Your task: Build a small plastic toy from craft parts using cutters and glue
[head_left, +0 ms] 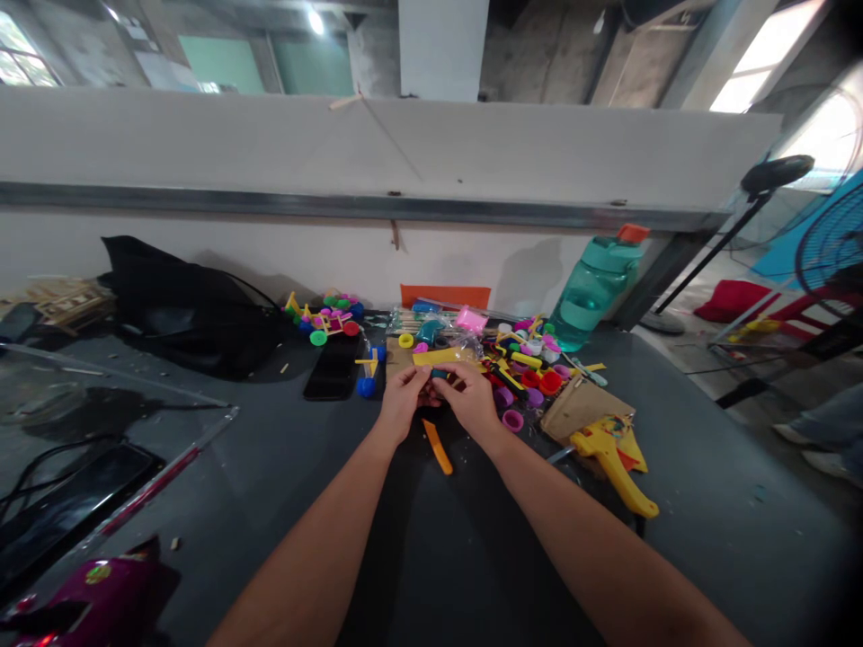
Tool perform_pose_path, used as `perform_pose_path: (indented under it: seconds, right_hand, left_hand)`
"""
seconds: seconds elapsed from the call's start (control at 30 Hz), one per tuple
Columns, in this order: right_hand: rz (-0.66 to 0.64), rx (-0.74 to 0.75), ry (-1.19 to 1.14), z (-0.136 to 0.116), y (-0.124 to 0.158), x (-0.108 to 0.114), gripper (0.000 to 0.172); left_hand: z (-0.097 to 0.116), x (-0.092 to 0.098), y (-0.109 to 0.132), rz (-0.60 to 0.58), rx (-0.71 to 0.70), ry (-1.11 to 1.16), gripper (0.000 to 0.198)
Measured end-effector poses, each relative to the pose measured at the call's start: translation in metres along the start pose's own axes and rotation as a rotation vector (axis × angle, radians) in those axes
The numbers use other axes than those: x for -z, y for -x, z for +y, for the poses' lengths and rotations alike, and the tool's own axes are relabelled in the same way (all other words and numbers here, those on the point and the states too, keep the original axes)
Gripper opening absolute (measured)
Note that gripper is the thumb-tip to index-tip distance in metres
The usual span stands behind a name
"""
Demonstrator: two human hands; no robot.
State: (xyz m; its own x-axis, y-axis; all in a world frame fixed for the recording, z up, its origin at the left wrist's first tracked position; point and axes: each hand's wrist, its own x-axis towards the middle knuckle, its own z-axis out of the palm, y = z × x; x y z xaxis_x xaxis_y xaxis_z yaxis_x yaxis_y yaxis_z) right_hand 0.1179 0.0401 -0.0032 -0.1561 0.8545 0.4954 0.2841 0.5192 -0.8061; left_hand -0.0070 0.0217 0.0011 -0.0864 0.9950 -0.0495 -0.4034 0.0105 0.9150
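My left hand [403, 401] and my right hand [467, 395] meet at the middle of the dark table [270, 503], fingers closed in front of the pile of small parts. Between the fingertips shows a small dark green piece [440, 373], gripped by my right hand; what my left fingers pinch is too small to name. An orange-yellow strip [438, 447], perhaps a cutter, lies just below the hands. Behind them is a yellow strip [445, 356]. Purple ring [512, 420] and red caps [550, 383] lie right of my right hand.
A yellow glue gun [617, 463] lies at the right beside brown cardboard [580, 406]. Behind stands a teal bottle [590, 296]. Left are a black phone [332, 368], a black bag [189, 310], another dark device [74, 503] and a purple object [101, 593].
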Motion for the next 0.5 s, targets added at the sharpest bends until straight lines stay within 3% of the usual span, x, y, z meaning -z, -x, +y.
perform_pose_path:
  seconds: [0.5]
  right_hand:
    - [-0.003,0.030,-0.044,0.0017,-0.0004,-0.0003,0.018]
  left_hand:
    - [0.0003,0.0026,-0.0013,-0.025,0.012,0.022,0.031]
